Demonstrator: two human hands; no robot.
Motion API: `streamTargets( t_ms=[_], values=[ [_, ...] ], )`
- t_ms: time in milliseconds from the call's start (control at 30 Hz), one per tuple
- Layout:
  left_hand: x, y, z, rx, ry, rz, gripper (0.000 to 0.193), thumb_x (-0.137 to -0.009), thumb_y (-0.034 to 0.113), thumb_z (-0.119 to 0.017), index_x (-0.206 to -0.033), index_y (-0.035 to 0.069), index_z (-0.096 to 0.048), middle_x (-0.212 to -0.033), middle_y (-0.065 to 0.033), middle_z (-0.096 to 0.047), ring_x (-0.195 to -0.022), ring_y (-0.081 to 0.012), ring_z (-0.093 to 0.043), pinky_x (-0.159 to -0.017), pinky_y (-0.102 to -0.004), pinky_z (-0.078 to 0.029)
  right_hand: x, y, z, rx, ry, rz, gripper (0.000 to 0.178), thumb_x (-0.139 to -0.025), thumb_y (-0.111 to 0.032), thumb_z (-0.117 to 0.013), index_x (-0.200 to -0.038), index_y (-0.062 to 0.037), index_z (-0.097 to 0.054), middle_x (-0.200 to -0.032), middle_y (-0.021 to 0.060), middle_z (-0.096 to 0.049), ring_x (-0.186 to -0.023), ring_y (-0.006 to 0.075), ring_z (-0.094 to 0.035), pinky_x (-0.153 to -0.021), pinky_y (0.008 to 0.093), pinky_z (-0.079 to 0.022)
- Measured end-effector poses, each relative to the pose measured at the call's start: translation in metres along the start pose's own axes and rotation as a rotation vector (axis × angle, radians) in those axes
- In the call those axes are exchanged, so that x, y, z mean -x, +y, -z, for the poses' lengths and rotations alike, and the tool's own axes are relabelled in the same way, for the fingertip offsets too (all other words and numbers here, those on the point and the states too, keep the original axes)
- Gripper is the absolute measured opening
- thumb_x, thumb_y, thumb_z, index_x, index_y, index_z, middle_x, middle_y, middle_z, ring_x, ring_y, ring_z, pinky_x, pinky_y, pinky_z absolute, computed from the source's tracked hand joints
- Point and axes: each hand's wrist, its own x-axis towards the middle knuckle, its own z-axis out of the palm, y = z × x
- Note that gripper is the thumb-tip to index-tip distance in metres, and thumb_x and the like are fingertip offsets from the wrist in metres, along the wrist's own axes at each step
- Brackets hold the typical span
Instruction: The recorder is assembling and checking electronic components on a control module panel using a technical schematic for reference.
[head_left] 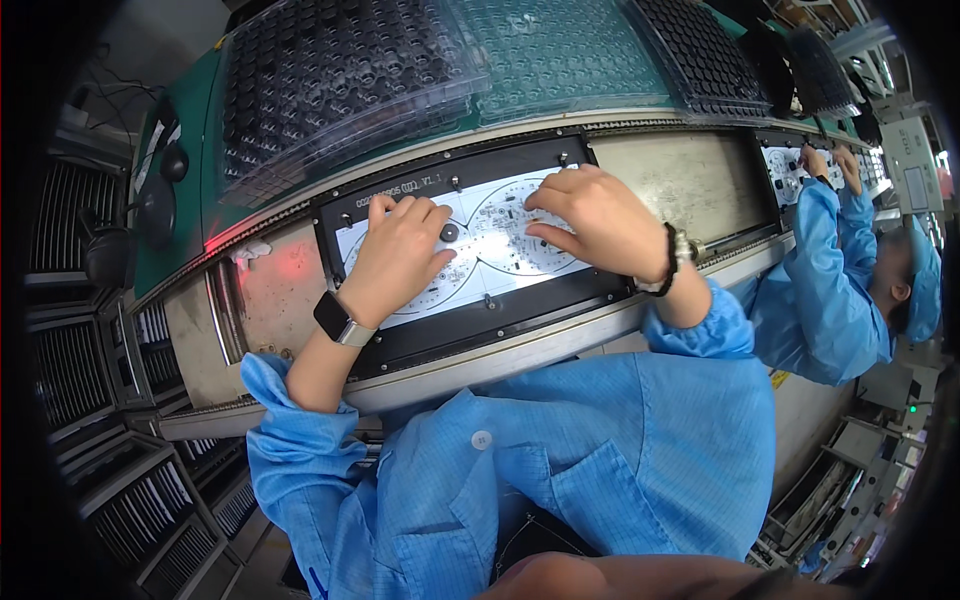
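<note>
Two joined round white circuit boards (500,237) with small dark parts lie in a black frame (450,335). My left hand (398,250) is over the left board, fingers bent and thumb apart. A small black round component (450,232) stands on the board between its index finger and thumb, and no grip on it shows. Over the right board is my right hand (598,218), its fingers curved and its thumb apart from them. No held thing shows in it; its underside is hidden. The left wrist wears a watch, the right one a dark bracelet.
Behind the frame, clear trays of black round components (345,85) and a clear tray (560,55) sit on a green surface. A metal conveyor rail (500,345) runs along the front. At right, a co-worker in blue (825,270) handles another framed board. Slotted racks (75,350) stand left.
</note>
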Motion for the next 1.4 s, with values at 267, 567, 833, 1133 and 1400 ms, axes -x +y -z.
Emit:
streamTargets(
  t_ms=[267,567,833,1133,1400],
  values=[
    [0.010,-0.054,0.099,-0.035,0.556,0.246,0.015,-0.084,0.009,-0.067,-0.098,0.002,-0.066,-0.090,-0.0099,-0.063,-0.087,-0.0269,-0.060,-0.080,-0.0371,-0.044,-0.139,0.013,0.039,0.112,0.252,0.368,0.022,-0.084,-0.018,-0.069,-0.099,-0.0013,-0.066,-0.088,0.0121,-0.064,-0.081,0.0274,-0.064,-0.072,0.0389,-0.051],
    [0.019,-0.128,0.112,-0.254,0.497,0.477,0.026,-0.088,0.010,-0.063,-0.113,0.003,-0.065,-0.106,-0.0122,-0.061,-0.093,-0.0321,-0.062,-0.082,-0.0411,-0.047,-0.313,0.044,-0.032,0.471,0.203,0.121,0.021,-0.082,-0.009,-0.063,-0.101,-0.0026,-0.071,-0.113,0.0173,-0.064,-0.106,0.0350,-0.062,-0.091,0.0427,-0.053],
    [0.015,-0.133,0.122,-0.335,0.453,0.437,0.025,-0.088,0.010,-0.063,-0.112,0.004,-0.066,-0.106,-0.0115,-0.061,-0.090,-0.0334,-0.062,-0.080,-0.0407,-0.049,-0.317,0.032,-0.017,0.434,0.372,0.166,0.017,-0.081,-0.010,-0.060,-0.094,-0.0021,-0.068,-0.096,0.0179,-0.063,-0.093,0.0350,-0.063,-0.080,0.0432,-0.053],
    [0.046,-0.128,0.118,-0.262,0.676,0.373,0.025,-0.086,0.007,-0.065,-0.111,0.004,-0.063,-0.096,-0.0068,-0.061,-0.070,-0.0195,-0.058,-0.076,-0.0350,-0.046,-0.106,-0.044,0.023,-0.376,-0.139,0.312,0.018,-0.079,-0.004,-0.068,-0.097,-0.0035,-0.068,-0.087,0.0066,-0.061,-0.077,0.0186,-0.062,-0.069,0.0310,-0.053],
    [0.083,-0.060,0.065,0.610,0.534,0.335,0.032,-0.089,-0.002,-0.059,-0.121,0.001,-0.061,-0.105,-0.0058,-0.058,-0.077,-0.0088,-0.054,-0.079,-0.0232,-0.045,0.003,-0.021,-0.040,-0.409,-0.206,-0.132,0.027,-0.079,-0.002,-0.068,-0.105,-0.0004,-0.066,-0.101,0.0147,-0.066,-0.086,0.0272,-0.067,-0.079,0.0346,-0.054]
  ],
)
